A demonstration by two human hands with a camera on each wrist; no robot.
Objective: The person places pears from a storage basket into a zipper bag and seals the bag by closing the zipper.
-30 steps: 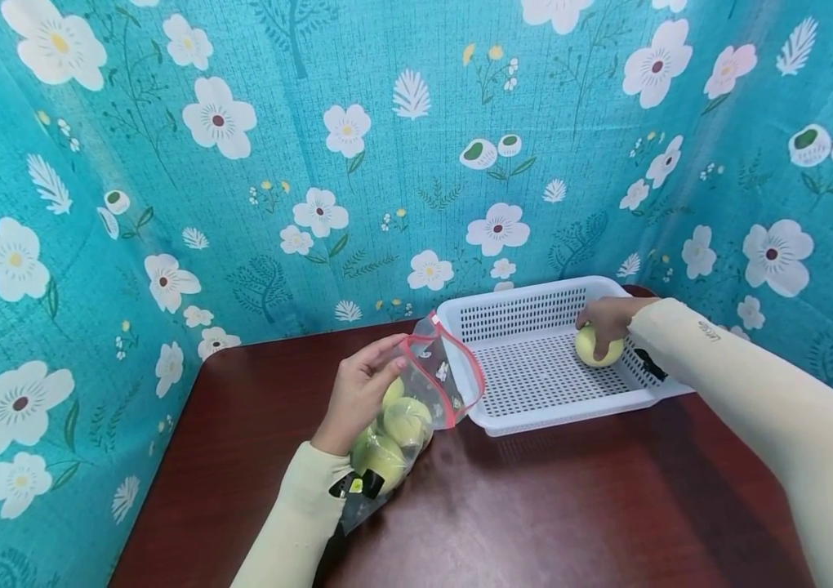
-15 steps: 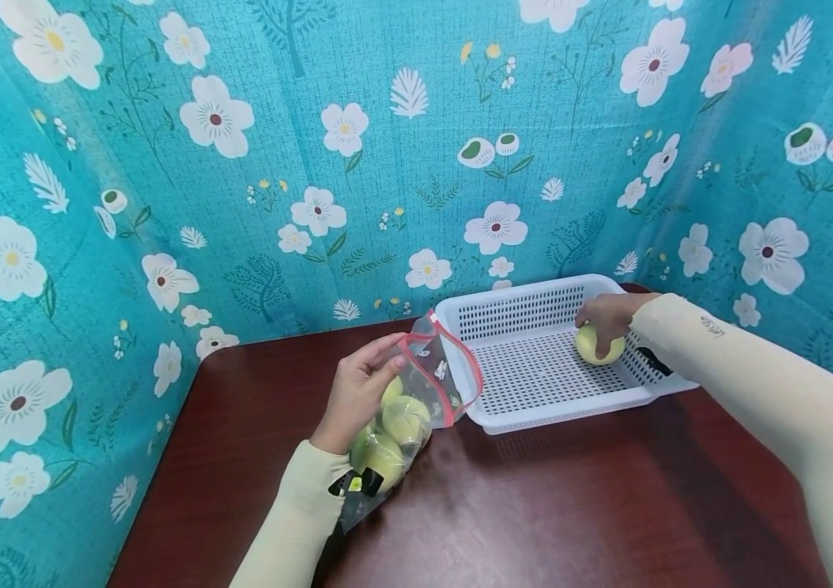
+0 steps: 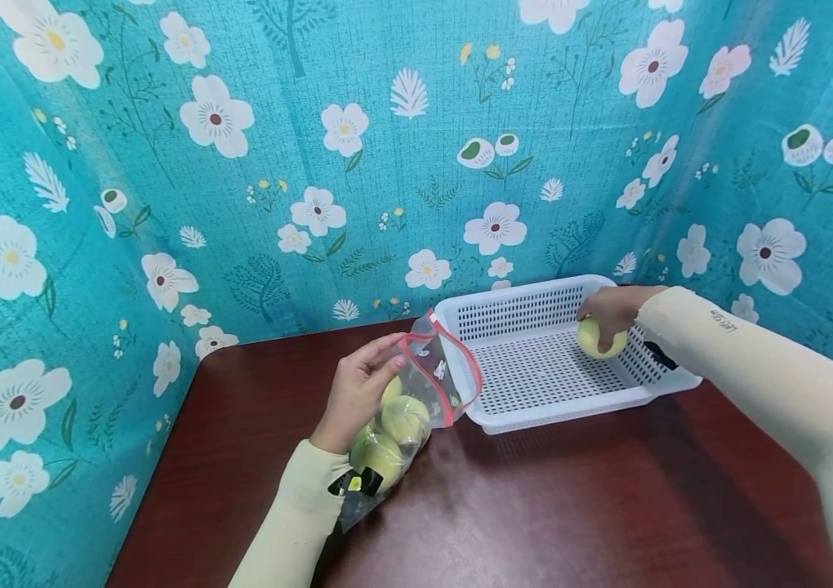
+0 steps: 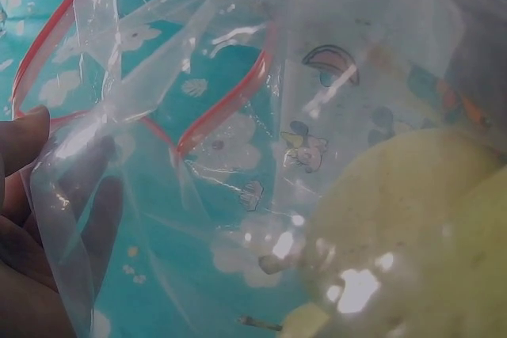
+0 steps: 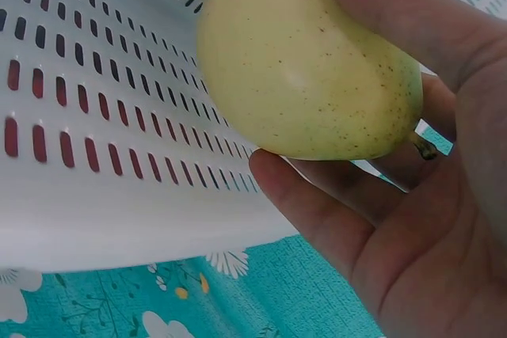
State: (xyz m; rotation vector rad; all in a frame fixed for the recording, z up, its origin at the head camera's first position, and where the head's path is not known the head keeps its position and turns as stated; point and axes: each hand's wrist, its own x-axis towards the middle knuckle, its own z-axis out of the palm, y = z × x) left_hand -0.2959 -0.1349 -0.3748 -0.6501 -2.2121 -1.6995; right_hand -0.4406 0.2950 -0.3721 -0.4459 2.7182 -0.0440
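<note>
My left hand (image 3: 358, 392) pinches the red-edged mouth of a clear zip bag (image 3: 424, 371) between thumb and fingers. The mouth gapes toward the basket. Several yellow-green pears (image 3: 403, 420) lie inside the bag, partly hidden behind the wrist; the left wrist view shows one pear (image 4: 404, 219) close up through the printed plastic. At the basket's right end, my right hand (image 3: 613, 309) grips a single pear (image 3: 593, 336). In the right wrist view this speckled pear (image 5: 301, 61), its stem toward the palm, is held between thumb and fingers beside the slotted basket wall.
The white slotted plastic basket (image 3: 534, 359) stands at the back right of the dark red-brown table (image 3: 534, 498). Its left end is right beside the bag's mouth. A blue-green flowered cloth (image 3: 358, 180) hangs behind the table and along both sides.
My right hand has lifted slightly up and to the right with the pear. The left hand and the bag stay in place.
</note>
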